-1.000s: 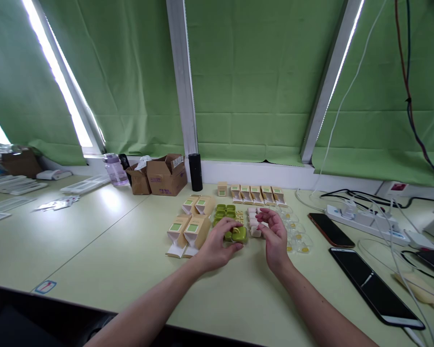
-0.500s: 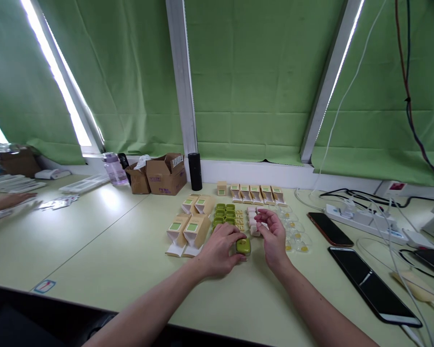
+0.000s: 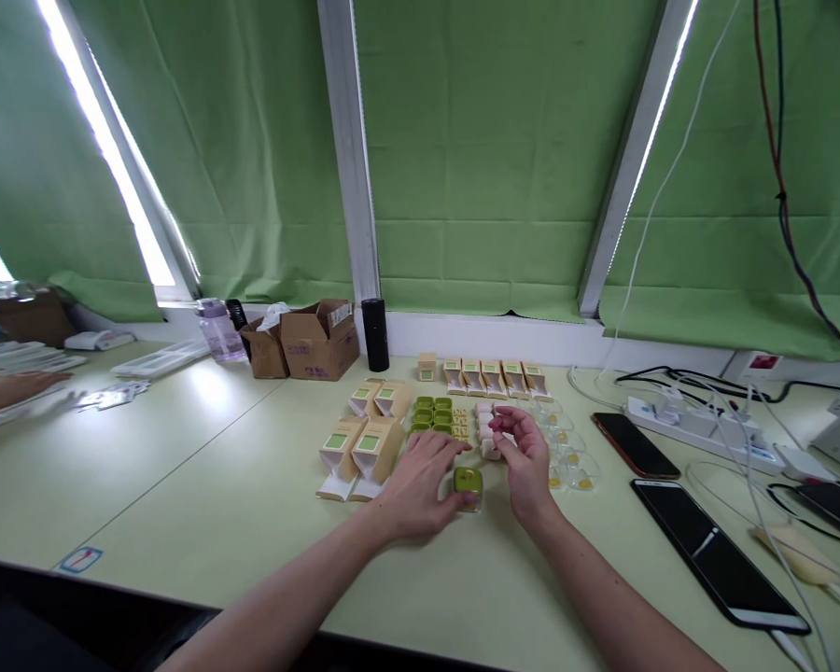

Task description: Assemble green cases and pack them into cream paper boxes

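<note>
My left hand (image 3: 424,482) lies on the table with its fingertips touching a small green case (image 3: 469,483), which rests flat on the tabletop. My right hand (image 3: 525,459) hovers just right of it, fingers curled over a row of small cream pieces (image 3: 486,427); whether it holds one I cannot tell. Behind the green case sit more green cases (image 3: 432,413) in a cluster. Tan cartons with green labels (image 3: 364,448) stand left of my left hand. Clear plastic shells with yellow dots (image 3: 568,455) lie right of my right hand.
A row of small tan boxes (image 3: 494,375) lines the back. Cardboard boxes (image 3: 316,338), a black cylinder (image 3: 374,333) and a bottle (image 3: 215,328) stand by the window. Two phones (image 3: 714,551) (image 3: 628,442), a power strip (image 3: 700,426) and cables lie right. Another person's hand (image 3: 14,388) is far left.
My left hand drew one green case out of the cluster toward me and set it flat on the table. My right hand dropped slightly over the cream pieces.
</note>
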`<state>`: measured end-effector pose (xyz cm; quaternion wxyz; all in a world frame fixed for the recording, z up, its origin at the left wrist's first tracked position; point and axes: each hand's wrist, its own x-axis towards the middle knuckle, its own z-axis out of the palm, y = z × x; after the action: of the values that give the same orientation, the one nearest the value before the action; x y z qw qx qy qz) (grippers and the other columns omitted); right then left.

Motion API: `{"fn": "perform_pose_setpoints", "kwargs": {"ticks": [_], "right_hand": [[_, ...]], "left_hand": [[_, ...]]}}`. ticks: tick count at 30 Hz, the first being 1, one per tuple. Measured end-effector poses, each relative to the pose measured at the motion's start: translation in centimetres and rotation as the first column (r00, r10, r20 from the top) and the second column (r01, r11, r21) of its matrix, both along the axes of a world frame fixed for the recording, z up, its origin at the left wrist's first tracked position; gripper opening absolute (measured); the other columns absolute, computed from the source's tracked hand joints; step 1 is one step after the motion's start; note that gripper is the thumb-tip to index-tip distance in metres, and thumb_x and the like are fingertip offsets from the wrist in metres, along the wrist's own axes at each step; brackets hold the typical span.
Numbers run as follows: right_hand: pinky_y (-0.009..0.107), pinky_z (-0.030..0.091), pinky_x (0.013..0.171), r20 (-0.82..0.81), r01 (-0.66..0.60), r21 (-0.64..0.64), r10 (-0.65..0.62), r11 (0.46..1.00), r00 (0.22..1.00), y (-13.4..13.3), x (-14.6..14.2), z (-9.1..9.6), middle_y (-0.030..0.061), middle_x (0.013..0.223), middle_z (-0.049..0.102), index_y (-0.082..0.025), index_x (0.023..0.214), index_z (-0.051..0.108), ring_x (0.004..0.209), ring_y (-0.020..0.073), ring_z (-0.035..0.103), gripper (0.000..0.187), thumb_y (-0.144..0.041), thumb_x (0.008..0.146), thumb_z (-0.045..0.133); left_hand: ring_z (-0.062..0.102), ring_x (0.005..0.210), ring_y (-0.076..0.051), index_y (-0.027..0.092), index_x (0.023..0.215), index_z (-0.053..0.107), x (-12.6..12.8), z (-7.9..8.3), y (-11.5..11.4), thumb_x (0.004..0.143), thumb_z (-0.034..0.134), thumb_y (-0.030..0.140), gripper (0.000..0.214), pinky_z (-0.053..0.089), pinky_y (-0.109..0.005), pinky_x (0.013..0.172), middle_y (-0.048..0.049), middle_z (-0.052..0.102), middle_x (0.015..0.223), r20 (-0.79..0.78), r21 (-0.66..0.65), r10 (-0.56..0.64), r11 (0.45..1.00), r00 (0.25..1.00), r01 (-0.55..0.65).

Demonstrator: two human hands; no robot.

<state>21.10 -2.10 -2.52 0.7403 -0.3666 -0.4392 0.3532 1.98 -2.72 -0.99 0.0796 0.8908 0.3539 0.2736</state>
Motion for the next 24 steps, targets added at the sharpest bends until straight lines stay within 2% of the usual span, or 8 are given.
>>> {"fn": "perform_pose_setpoints", "kwargs": {"ticks": [3, 6, 10, 13, 19, 24], "right_hand": [[0.036, 0.052, 0.081, -0.017, -0.003, -0.004, 0.003, 1.000, 1.000, 0.0, 0.1, 0.2, 0.0042, 0.097, 0.069, -0.024, 0.109, 0.070, 0.091, 0.0216, 0.062, 0.032, -0.031, 0.078, 0.075], [0.035, 0.051, 0.080, -0.037, -0.009, -0.023, 0.008, 1.000, 0.999, -0.1, 0.1, 0.3, 0.0038, 0.096, 0.069, -0.024, 0.109, 0.071, 0.091, 0.0213, 0.062, 0.032, -0.031, 0.078, 0.075], [0.034, 0.050, 0.077, -0.051, -0.006, -0.033, 0.004, 0.999, 0.999, 0.0, 0.0, 0.3, 0.0045, 0.096, 0.069, -0.024, 0.108, 0.071, 0.090, 0.0214, 0.062, 0.032, -0.032, 0.078, 0.075], [0.034, 0.050, 0.076, -0.054, 0.000, -0.032, -0.002, 0.999, 0.999, 0.1, -0.1, 0.3, 0.0045, 0.094, 0.069, -0.024, 0.106, 0.071, 0.089, 0.0215, 0.061, 0.032, -0.033, 0.076, 0.075], [0.033, 0.049, 0.072, -0.033, 0.000, -0.041, -0.002, 0.999, 0.999, 0.2, 0.0, 0.2, 0.0047, 0.092, 0.069, -0.024, 0.105, 0.071, 0.086, 0.0211, 0.061, 0.032, -0.036, 0.076, 0.076], [0.032, 0.048, 0.071, -0.036, -0.004, -0.040, 0.002, 0.999, 0.999, 0.2, 0.0, 0.2, 0.0044, 0.092, 0.068, -0.024, 0.107, 0.071, 0.084, 0.0209, 0.060, 0.034, -0.038, 0.076, 0.076]], "left_hand": [[0.058, 0.125, -0.031, 0.022, 0.134, 0.060, -0.5, 0.6, 1.0, 0.104, 0.054, 0.034, 0.034, 0.047, -0.052, 0.110, -0.0124, 0.066, 0.131, 0.098, 0.050, 0.056, 0.997, 0.994, -0.061], [0.056, 0.128, -0.030, 0.021, 0.130, 0.063, -0.6, 1.8, 2.6, 0.107, 0.045, 0.032, 0.031, 0.048, -0.052, 0.111, -0.0130, 0.065, 0.131, 0.105, 0.073, 0.159, 0.983, 0.982, -0.167], [0.045, 0.139, -0.032, 0.024, 0.131, 0.064, 0.0, 3.5, 5.7, 0.105, 0.046, 0.030, 0.032, 0.041, -0.055, 0.119, -0.0105, 0.057, 0.145, -0.084, 0.096, 0.228, 0.971, 0.970, -0.220], [0.035, 0.148, -0.032, 0.022, 0.132, 0.064, 0.8, 4.3, 8.9, 0.106, 0.039, 0.032, 0.037, 0.035, -0.054, 0.123, -0.0105, 0.051, 0.154, -0.311, 0.045, 0.245, 0.969, 0.918, -0.243], [0.040, 0.144, -0.036, 0.018, 0.112, 0.074, 3.3, 3.9, 14.8, 0.101, 0.044, 0.033, 0.035, 0.034, -0.058, 0.121, -0.0140, 0.053, 0.152, -0.446, -0.040, 0.226, 0.962, 0.866, -0.271], [0.036, 0.148, -0.039, 0.019, 0.119, 0.074, 5.5, 2.6, 16.9, 0.101, 0.043, 0.037, 0.040, 0.029, -0.063, 0.122, -0.0139, 0.050, 0.159, -0.496, -0.091, 0.224, 0.948, 0.839, -0.307]]}}
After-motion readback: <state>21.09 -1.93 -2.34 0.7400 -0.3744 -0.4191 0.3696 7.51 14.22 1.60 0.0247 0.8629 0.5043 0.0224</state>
